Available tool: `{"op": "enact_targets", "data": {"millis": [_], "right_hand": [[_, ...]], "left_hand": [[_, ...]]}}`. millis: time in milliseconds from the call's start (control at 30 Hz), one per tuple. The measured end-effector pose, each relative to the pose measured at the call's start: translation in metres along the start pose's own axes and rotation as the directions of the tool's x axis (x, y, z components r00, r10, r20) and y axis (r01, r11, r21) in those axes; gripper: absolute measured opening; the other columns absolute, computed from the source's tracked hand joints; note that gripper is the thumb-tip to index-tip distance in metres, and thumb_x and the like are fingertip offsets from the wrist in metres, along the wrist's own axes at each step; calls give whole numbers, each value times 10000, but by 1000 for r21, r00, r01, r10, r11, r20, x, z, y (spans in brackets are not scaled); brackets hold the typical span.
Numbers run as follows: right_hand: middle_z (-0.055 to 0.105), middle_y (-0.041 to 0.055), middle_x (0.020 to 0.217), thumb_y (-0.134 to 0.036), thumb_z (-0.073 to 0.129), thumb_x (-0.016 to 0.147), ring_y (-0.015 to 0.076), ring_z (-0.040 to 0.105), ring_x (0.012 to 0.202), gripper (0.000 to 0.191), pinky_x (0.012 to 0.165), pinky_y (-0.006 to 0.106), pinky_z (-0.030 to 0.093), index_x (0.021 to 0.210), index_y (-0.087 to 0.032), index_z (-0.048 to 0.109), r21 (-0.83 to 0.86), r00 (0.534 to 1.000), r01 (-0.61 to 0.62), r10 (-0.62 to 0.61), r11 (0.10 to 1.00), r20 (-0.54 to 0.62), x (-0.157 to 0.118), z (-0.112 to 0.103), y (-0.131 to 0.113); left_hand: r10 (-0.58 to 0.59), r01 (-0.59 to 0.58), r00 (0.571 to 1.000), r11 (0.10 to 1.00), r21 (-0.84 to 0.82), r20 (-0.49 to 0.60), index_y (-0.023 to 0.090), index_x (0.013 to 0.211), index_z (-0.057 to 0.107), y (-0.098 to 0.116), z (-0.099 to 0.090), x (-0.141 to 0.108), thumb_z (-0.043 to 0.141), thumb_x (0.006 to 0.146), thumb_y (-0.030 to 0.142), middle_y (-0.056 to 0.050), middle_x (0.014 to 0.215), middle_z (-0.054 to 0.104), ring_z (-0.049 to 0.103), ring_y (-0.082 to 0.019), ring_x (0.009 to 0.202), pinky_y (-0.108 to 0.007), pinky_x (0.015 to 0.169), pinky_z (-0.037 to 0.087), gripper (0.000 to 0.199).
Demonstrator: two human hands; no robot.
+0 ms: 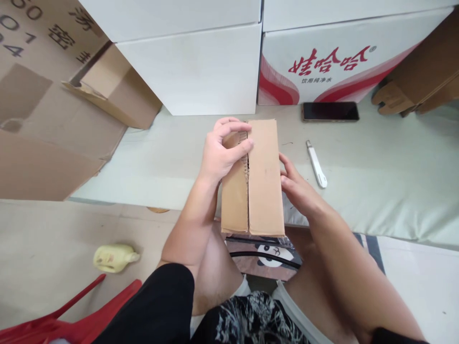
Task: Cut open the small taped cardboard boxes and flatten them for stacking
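Observation:
A small brown cardboard box [265, 186] is held at the near edge of the covered table, with a ragged seam running down its top between two flaps. My left hand [225, 148] grips its left side, fingers bent over the far end and thumb on the top near the seam. Against the right side of the box rests my right hand [296, 184], its fingers partly hidden behind the box. A white utility knife [316, 165] lies on the table to the right of my right hand.
White cartons [193, 71] stand along the back, one with red print [322, 71]. A black phone [330, 112] lies before them. Large brown cartons [46, 119] fill the left. On the floor are a yellow bottle [114, 258] and something red [96, 306].

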State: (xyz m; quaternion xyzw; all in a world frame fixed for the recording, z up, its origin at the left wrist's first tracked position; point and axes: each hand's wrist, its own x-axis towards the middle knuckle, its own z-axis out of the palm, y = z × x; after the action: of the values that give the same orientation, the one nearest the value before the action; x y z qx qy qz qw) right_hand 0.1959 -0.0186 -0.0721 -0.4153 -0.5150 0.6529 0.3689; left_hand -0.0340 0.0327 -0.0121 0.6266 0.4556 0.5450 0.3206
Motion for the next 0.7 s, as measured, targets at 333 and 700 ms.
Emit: {"op": "enact_targets", "data": {"millis": [333, 700], "right_hand": [[525, 13, 1584, -709, 695, 757, 355, 480, 1478, 678, 1170, 565, 470, 1327, -372, 551, 250, 946, 281, -224, 927, -234, 1, -4, -28], [423, 22, 1658, -422, 692, 918, 266, 320, 1583, 346, 1292, 524, 272, 1252, -351, 637, -239, 787, 504, -555, 830, -270, -5, -22, -19]], "left_hand": [[-414, 323, 908, 787, -525, -61, 290, 1169, 606, 9, 13, -5, 654, 905, 564, -35, 1154, 712, 682, -245, 1134, -353, 959, 577, 384], [-744, 764, 637, 572, -299, 204, 180, 1162, 679, -5, 25, -4, 750, 838, 427, -81, 1019, 796, 756, -227, 899, -297, 741, 601, 413]]}}
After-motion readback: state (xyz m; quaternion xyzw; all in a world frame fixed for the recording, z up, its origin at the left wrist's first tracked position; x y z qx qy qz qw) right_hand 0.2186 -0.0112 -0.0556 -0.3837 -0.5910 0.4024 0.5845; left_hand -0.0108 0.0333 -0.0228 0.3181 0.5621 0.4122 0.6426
